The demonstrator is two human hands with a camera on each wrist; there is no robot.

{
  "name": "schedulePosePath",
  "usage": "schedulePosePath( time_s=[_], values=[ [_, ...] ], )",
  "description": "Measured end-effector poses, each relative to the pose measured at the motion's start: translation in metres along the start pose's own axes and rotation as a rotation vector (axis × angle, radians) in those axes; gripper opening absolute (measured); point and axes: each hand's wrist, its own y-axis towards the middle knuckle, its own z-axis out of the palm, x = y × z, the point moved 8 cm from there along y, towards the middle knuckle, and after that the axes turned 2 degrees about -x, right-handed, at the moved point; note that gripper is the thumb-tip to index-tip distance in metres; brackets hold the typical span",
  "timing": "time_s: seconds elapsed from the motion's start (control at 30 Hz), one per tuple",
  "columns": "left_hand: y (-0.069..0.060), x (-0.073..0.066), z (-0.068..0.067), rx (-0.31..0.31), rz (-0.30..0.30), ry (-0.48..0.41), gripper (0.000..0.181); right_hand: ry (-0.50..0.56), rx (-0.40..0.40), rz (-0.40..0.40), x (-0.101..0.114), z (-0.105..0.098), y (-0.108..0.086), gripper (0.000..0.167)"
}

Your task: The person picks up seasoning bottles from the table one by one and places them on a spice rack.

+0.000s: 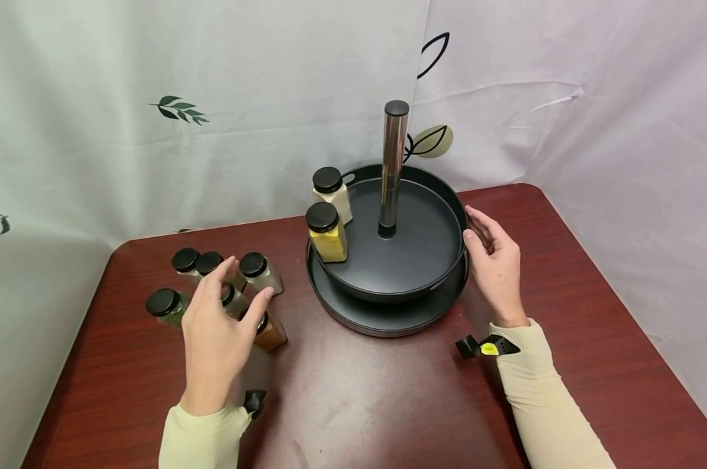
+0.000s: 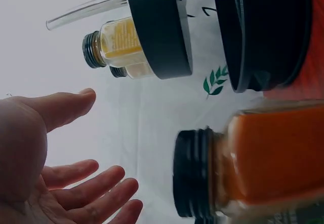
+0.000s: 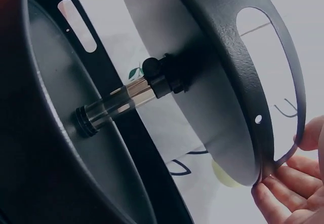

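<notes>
A black two-tier round tray stands on the table, its upper tier joined to the lower tier by a short post. My right hand pinches the upper tier's right rim, thumb and fingers at the handle cutout. Two black-capped jars, one yellow and one pale, stand at that tier's left side. My left hand is held over several capped jars at the left, thumb and fingers apart, holding nothing. Nearest to its thumb is an orange-brown jar.
A shiny upright pole rises from the middle of the upper tier. Among the jars on the left are a green one and a greyish one. White patterned cloth hangs behind the reddish-brown table.
</notes>
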Motion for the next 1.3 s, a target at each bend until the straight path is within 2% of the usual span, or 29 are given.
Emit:
schedulePosePath(
  time_s=[0.23, 0.37, 0.6, 0.93, 1.3],
  values=[
    [-0.012, 0.011, -0.003, 0.003, -0.048, 0.042, 0.066, 0.025, 0.045, 0.005, -0.001, 0.000, 0.002, 0.040],
    [-0.019, 0.015, -0.004, 0.004, -0.051, 0.048, 0.066, 0.052, 0.060, 0.015, -0.002, 0.000, 0.003, 0.041],
    [-0.029, 0.025, -0.003, 0.034, -0.085, 0.097, 0.068, 0.030, 0.088, 0.020, -0.002, 0.001, 0.003, 0.043],
    [-0.040, 0.036, 0.008, 0.065, -0.146, 0.109, 0.071, 0.065, 0.133, 0.016, -0.003, 0.001, 0.005, 0.046],
    [-0.049, 0.043, 0.018, 0.096, -0.206, 0.124, 0.078, 0.175, 0.188, 0.038, -0.005, 0.004, 0.005, 0.050]
  ],
)
